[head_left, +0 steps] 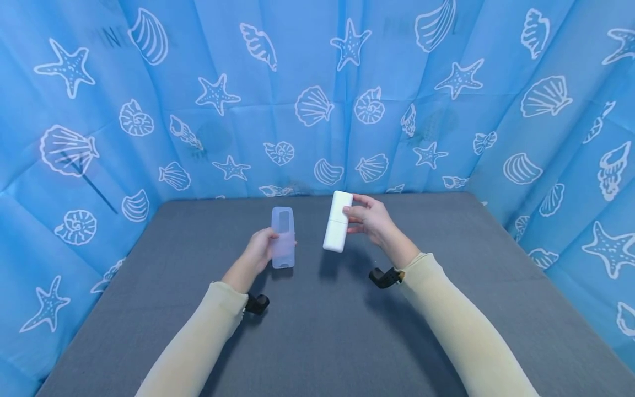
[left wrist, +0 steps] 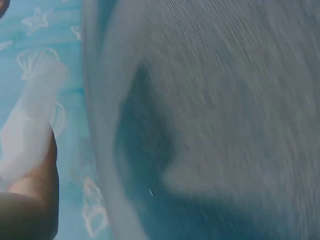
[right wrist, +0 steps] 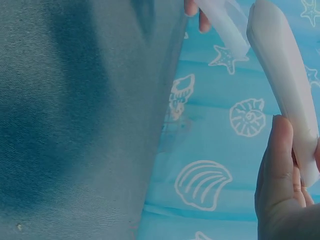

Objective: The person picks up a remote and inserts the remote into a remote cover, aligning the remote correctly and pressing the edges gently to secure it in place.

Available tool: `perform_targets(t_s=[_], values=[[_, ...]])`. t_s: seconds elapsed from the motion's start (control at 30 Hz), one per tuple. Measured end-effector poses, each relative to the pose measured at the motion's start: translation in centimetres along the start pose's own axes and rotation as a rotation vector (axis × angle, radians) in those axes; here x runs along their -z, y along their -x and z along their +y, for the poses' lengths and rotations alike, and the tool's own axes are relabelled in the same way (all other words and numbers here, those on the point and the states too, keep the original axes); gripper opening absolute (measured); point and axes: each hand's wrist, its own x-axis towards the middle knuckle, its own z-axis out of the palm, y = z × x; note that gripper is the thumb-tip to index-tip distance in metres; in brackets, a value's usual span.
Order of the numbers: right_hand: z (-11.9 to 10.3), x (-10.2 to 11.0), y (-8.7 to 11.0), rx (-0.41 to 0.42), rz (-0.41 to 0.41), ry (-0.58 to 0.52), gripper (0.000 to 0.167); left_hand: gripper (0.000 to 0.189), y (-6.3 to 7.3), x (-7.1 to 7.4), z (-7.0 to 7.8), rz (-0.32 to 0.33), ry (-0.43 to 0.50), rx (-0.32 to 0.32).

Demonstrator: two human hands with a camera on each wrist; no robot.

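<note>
My left hand (head_left: 259, 249) grips a long, translucent plastic box (head_left: 284, 255) by its left side, thumb across its face and a fingertip showing at the far side. Blurred at the left edge of the left wrist view is the same box (left wrist: 31, 120), above the thumb. To the right, my right hand (head_left: 371, 221) holds a slim white case (head_left: 337, 225) with rounded corners and a seam across its middle. Thumb and fingers pinch its right edge, and it leans slightly. The right wrist view shows the white case (right wrist: 282, 60) from the side, apart from the translucent box.
Grey cloth covers the table (head_left: 317, 331), and shadows of both hands fall on it. A blue curtain (head_left: 278, 121) with white shells and starfish hangs behind and along the sides. Black straps (head_left: 384, 277) sit at both wrists, by the cream sleeves (head_left: 456, 314).
</note>
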Motion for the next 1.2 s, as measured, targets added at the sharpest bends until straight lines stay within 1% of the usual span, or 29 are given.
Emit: perform_targets(t_s=[0.13,0.3,0.43,0.57,0.7,0.83,0.97,1.07,1.17,1.2], values=[[-0.5,0.0,0.1,0.021,-0.009,0.006,0.057,0.058,0.5,-1.1,-0.1,-0.072,0.038,-0.017],[-0.9,0.0,0.2,0.043,-0.027,-0.008,0.057,0.054,1.0,-2.6,0.1,-0.119,0.092,-0.001],[-0.9,0.2,0.2,0.059,-0.037,-0.021,0.057,0.05,1.1,-3.5,0.1,-0.144,0.095,0.007],[-0.9,0.3,0.1,0.066,-0.042,-0.025,0.056,0.049,1.1,-4.1,-0.1,-0.138,0.077,0.025],[-1.0,0.4,0.1,0.09,-0.05,-0.016,0.055,0.049,1.0,-4.7,-0.2,-0.137,0.09,0.039],[-1.2,0.5,0.2,0.119,-0.057,-0.003,0.051,0.05,1.0,-5.1,-0.3,-0.164,0.083,0.018],[-1.4,0.5,0.3,0.126,-0.069,0.0,0.046,0.051,1.2,-5.4,-0.5,-0.166,0.102,0.01],[-1.5,0.4,0.4,0.124,-0.068,0.005,0.045,0.05,1.4,-5.6,-0.6,-0.153,0.131,0.016],[-1.7,0.4,0.5,0.121,-0.062,0.006,0.046,0.05,1.4,-5.9,-0.7,-0.163,0.133,0.019],[-1.8,0.5,0.5,0.122,-0.059,0.004,0.046,0.051,1.4,-6.0,-0.7,-0.175,0.13,0.02]])
